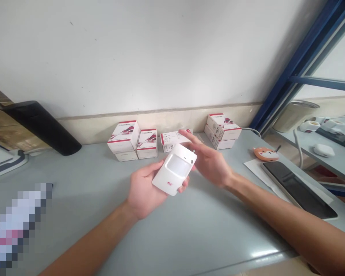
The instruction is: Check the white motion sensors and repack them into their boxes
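A white device (174, 169) with a pale curved window and small red lettering is held above the grey table, tilted to the right. My left hand (145, 189) grips it from below and the left, fingertips showing at its right edge. Beside the device's upper right corner is my right hand (211, 161), its fingers stretched out and pointing away; part of them lies behind the device, and whether they touch it is hard to tell. Behind the hands, a white and red box (168, 141) lies on the table, partly covered by the right hand.
White and red boxes stand along the wall, a left group (123, 138) and a right stack (222, 130). A black cylindrical object (43, 128) leans at the left. On the right, a phone (299, 188) and an orange animal-shaped item (266, 154) lie on the table (83, 191).
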`<state>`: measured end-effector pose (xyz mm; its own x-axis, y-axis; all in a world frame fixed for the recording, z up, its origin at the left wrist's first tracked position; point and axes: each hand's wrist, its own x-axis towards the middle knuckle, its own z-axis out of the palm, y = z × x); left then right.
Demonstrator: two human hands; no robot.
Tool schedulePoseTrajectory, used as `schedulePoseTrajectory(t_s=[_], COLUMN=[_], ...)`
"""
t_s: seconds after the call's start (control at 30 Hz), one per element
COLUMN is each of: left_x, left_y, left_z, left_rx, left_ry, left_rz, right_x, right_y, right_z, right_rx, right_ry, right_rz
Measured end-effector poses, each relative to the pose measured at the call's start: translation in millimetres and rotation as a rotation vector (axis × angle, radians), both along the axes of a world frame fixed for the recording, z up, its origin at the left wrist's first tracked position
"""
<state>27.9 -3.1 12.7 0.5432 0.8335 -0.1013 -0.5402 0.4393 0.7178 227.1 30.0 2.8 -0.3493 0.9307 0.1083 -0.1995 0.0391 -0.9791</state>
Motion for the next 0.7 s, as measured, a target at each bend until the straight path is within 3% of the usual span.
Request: schedulePoseTrajectory(t_s=[0.13, 0.2, 0.27, 0.37, 0.5, 0.6, 0.7], left_x=[-3, -7, -13, -20, -26, -29, -31], left_y=[4, 10, 18, 28, 32, 31, 31], left_z=[1.3, -1.9, -6.1, -9.0, -3.1, 1.9, 3.2], left_rx=[-0.017, -0.014, -0.005, 0.030, 0.043, 0.041, 0.062], left_ry=[-0.020, -0.012, -0.006, 0.007, 0.024, 0.013, -0.001], left_rz=[0.152, 0.245, 0.331, 0.410, 0.456, 0.458, 0.447], right_x=[21, 23, 15, -7, -30, -30, -19], right_y=[22, 37, 58, 95, 136, 143, 130], right_z=[0.7, 3.7, 8.7, 16.3, 20.8, 22.7, 25.6], right_rx=[0.625, 0.747, 0.745, 0.735, 0.710, 0.746, 0.827], right_ry=[-0.671, -0.870, -1.008, -1.276, -1.360, -1.363, -1.325], right_rz=[-0.371, -0.506, -0.533, -0.424, -0.404, -0.420, -0.499])
